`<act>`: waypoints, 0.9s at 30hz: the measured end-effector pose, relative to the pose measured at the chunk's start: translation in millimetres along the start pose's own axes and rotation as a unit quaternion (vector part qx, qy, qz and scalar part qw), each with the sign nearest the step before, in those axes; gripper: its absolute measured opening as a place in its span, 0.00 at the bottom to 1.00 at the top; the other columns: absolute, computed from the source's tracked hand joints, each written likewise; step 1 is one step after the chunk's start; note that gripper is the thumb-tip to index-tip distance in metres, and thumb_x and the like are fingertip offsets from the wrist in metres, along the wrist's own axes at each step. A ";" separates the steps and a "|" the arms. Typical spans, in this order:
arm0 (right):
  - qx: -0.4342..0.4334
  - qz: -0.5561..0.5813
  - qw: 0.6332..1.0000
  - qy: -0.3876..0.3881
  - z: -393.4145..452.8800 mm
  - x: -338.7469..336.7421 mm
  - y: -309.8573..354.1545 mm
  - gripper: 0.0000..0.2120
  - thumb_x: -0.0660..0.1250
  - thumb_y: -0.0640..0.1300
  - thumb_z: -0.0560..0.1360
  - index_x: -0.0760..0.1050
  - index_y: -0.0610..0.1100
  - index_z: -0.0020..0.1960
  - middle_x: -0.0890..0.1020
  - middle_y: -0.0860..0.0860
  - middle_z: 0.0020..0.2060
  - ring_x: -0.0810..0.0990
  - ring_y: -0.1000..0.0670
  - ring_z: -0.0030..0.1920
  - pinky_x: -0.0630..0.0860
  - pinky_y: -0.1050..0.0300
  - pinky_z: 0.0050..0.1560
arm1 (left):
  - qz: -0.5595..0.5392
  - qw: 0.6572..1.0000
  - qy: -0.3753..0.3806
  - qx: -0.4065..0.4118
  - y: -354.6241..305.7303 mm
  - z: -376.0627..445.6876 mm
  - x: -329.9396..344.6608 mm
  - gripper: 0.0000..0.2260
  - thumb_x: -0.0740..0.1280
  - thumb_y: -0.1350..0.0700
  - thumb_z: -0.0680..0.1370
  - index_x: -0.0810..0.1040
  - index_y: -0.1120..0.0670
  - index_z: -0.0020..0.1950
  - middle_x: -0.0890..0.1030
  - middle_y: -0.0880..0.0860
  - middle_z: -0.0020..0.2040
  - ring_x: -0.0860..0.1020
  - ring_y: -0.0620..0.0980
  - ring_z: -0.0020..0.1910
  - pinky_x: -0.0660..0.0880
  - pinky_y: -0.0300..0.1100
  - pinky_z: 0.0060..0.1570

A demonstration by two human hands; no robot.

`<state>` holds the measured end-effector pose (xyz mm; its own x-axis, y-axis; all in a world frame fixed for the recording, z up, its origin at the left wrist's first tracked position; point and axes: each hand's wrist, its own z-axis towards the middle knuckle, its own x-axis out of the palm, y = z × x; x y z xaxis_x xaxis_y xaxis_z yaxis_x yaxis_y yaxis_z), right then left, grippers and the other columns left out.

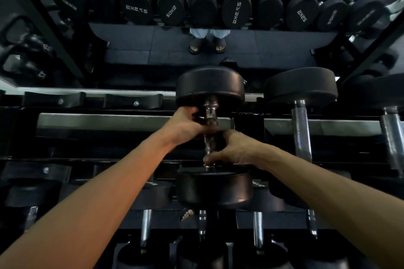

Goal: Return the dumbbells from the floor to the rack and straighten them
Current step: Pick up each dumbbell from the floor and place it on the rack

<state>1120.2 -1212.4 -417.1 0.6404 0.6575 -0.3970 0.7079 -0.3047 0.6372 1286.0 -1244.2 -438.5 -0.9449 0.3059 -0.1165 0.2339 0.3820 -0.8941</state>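
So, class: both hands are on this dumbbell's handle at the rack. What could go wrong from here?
1. The right hand sits close against the near head; its fingers could get pinched as the dumbbell settles.
2. The neighbouring dumbbell stands close on the right; the heads might knock.
3. Toes show below; a slip could land there.

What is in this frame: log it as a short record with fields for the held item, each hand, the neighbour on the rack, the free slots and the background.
held item: black dumbbell, both hands on its chrome handle, over the top rack tier
left hand: grips the handle near the far head
right hand: grips the handle near the near head
neighbour: second dumbbell resting on the rack to the right
free slots: black cradles to the left hold nothing
background: mirror reflecting racked dumbbells and the person's sandalled feet
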 end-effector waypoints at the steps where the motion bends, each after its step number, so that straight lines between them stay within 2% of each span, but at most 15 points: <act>1: -0.007 -0.011 1.000 -0.004 -1.9 -2.2 1.0 0.21 0.79 0.48 0.69 0.75 0.48 0.58 0.80 0.56 0.46 0.78 0.59 0.45 0.73 0.73 0.43 | 0.008 1.000 -0.001 0.005 1.8 -1.6 -1.0 0.20 0.79 0.57 0.66 0.80 0.57 0.55 0.85 0.53 0.50 0.83 0.50 0.50 0.78 0.48 0.56; 3: -0.018 -0.053 0.998 -0.023 -5.5 -7.4 3.3 0.16 0.78 0.51 0.70 0.74 0.53 0.52 0.78 0.60 0.43 0.76 0.62 0.42 0.70 0.74 0.37 | 0.022 1.000 -0.009 0.011 4.1 -6.9 -1.5 0.16 0.78 0.53 0.68 0.81 0.55 0.53 0.85 0.51 0.47 0.83 0.47 0.47 0.79 0.46 0.53; 4: -0.025 -0.079 0.996 -0.033 -7.6 -9.8 5.2 0.14 0.77 0.53 0.70 0.74 0.55 0.49 0.79 0.60 0.43 0.77 0.62 0.42 0.69 0.72 0.37 | 0.040 0.999 -0.021 0.012 4.8 -10.1 -2.1 0.15 0.77 0.51 0.70 0.81 0.54 0.53 0.85 0.50 0.47 0.83 0.46 0.46 0.78 0.45 0.51; 7: -0.042 -0.163 0.984 -0.053 -11.6 -16.0 11.6 0.12 0.75 0.58 0.70 0.76 0.54 0.48 0.83 0.56 0.44 0.82 0.54 0.46 0.77 0.61 0.46 | 0.144 0.987 -0.071 0.008 9.3 -21.2 -6.7 0.16 0.72 0.43 0.72 0.80 0.53 0.53 0.83 0.48 0.45 0.81 0.45 0.45 0.75 0.40 0.45; 10: -0.071 -0.260 0.960 -0.072 -20.8 -21.6 21.8 0.18 0.72 0.61 0.71 0.78 0.49 0.52 0.84 0.50 0.46 0.82 0.48 0.48 0.80 0.49 0.52 | 0.216 0.970 -0.111 0.015 13.2 -38.3 -12.5 0.13 0.69 0.44 0.75 0.79 0.52 0.53 0.82 0.46 0.45 0.80 0.44 0.47 0.72 0.36 0.44; 14: -0.108 -0.351 0.923 -0.113 -36.4 -25.2 36.3 0.25 0.68 0.62 0.72 0.72 0.47 0.61 0.82 0.47 0.53 0.81 0.43 0.51 0.78 0.45 0.53 | 0.301 0.938 -0.167 0.039 11.1 -72.1 -16.0 0.18 0.66 0.44 0.77 0.78 0.55 0.60 0.82 0.49 0.55 0.79 0.47 0.56 0.75 0.44 0.58; 18: -0.186 -0.404 0.887 -0.128 -58.1 -18.3 55.3 0.21 0.66 0.59 0.74 0.71 0.46 0.60 0.81 0.47 0.56 0.79 0.41 0.54 0.76 0.47 0.52 | 0.346 0.911 -0.220 0.043 7.2 -117.7 -6.8 0.20 0.64 0.44 0.78 0.74 0.54 0.65 0.80 0.51 0.60 0.77 0.49 0.59 0.72 0.42 0.57; 21: -0.260 -0.427 0.856 -0.131 -80.6 -9.2 70.1 0.24 0.65 0.58 0.76 0.69 0.45 0.65 0.78 0.47 0.62 0.77 0.41 0.60 0.75 0.46 0.58 | 0.379 0.884 -0.275 0.022 3.6 -155.0 8.0 0.22 0.62 0.43 0.79 0.71 0.54 0.68 0.78 0.54 0.63 0.76 0.52 0.61 0.72 0.46 0.58; 25: -0.356 -0.442 0.808 -0.156 -122.2 1.8 86.5 0.28 0.64 0.59 0.77 0.65 0.46 0.71 0.75 0.48 0.65 0.75 0.43 0.64 0.75 0.45 0.59 | 0.413 0.844 -0.343 -0.003 -6.3 -214.2 34.6 0.26 0.61 0.41 0.79 0.68 0.55 0.71 0.75 0.57 0.66 0.74 0.54 0.64 0.70 0.49 0.64; 27: -0.409 -0.445 0.779 -0.166 -147.0 8.2 95.2 0.29 0.63 0.58 0.78 0.63 0.45 0.74 0.72 0.48 0.68 0.71 0.43 0.67 0.74 0.45 0.61 | 0.449 0.813 -0.369 -0.017 -9.9 -247.8 47.7 0.28 0.60 0.40 0.79 0.67 0.56 0.73 0.74 0.59 0.68 0.70 0.56 0.69 0.65 0.50 0.70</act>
<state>1149.0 -1134.7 -262.6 0.1424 0.1019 -0.9846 0.5761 0.8003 0.1662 1295.4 -1017.3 -328.0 -0.2662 -0.1276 -0.9554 0.9002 0.3215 -0.2937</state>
